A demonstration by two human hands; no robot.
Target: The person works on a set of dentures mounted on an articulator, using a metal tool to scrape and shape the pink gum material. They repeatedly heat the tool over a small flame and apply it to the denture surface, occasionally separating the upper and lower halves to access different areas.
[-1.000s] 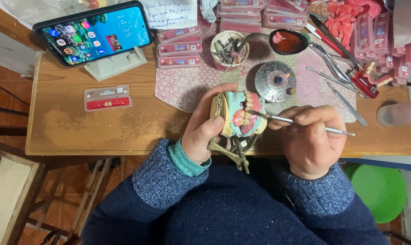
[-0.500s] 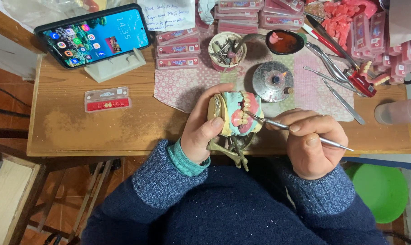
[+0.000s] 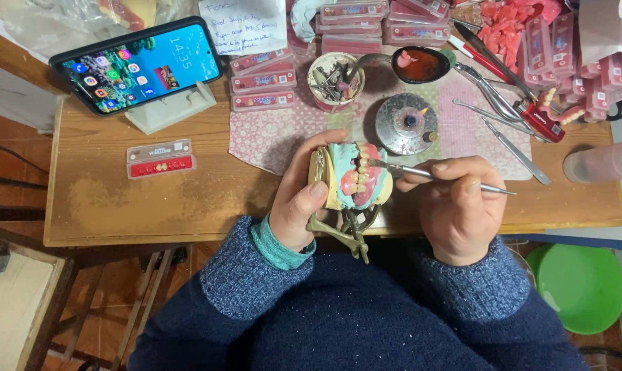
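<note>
Head view: metal tool (image 3: 435,174) tip now higher on denture model (image 3: 356,176).

Denture model (image 3: 356,177): matt pale plaster-like casts, glossy pink wax-like gums, smooth cream teeth; it sat on a dull brass-coloured metal frame (image 3: 344,230). Carving tool (image 3: 435,175): slim bright steel, smooth. Table (image 3: 118,206): bare wood, matt, worn and dusty in patches. Mat (image 3: 270,134): soft printed cloth, matt. Phone (image 3: 140,65): glossy glass screen, on a matt cream plastic stand (image 3: 170,110). Small flat box (image 3: 161,158): clear plastic over red. Round burner (image 3: 406,124): dull grey metal, stained. Sleeves (image 3: 256,275): knitted blue wool, rough. Bowl (image 3: 578,285): smooth green plastic. Note (image 3: 246,26): white paper.
</note>
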